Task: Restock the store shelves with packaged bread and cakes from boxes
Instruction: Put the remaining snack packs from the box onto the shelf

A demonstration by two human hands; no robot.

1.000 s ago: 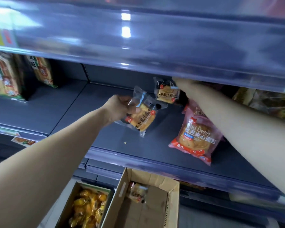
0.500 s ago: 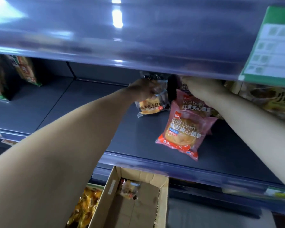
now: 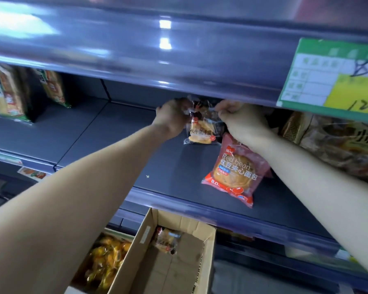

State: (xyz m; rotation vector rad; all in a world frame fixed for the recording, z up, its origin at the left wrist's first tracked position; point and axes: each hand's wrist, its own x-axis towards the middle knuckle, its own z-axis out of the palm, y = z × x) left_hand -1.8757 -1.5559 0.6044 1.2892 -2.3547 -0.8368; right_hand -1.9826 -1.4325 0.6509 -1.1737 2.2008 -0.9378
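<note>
A clear-and-black cake packet [image 3: 201, 132] stands upright at the back of the grey shelf [image 3: 115, 149]. My left hand [image 3: 172, 117] pinches its top left corner and my right hand [image 3: 240, 117] pinches its top right. Whether another packet stands behind it is hidden by the hands. A pink red bean bread pack [image 3: 235, 170] leans just right of it, under my right forearm. Below the shelf, an open cardboard box [image 3: 179, 270] holds one more cake packet [image 3: 166, 240].
Tall snack bags [image 3: 8, 92] stand at the shelf's far left. Brown bread packs [image 3: 336, 143] fill the right end. The upper shelf edge [image 3: 179, 60] overhangs the hands, with a green price tag [image 3: 331, 75]. A second box of orange-wrapped goods [image 3: 102, 262] sits lower left.
My left hand carried its cake packet from mid-shelf to the back and stood it up. My right hand moved onto the packet's other top corner.
</note>
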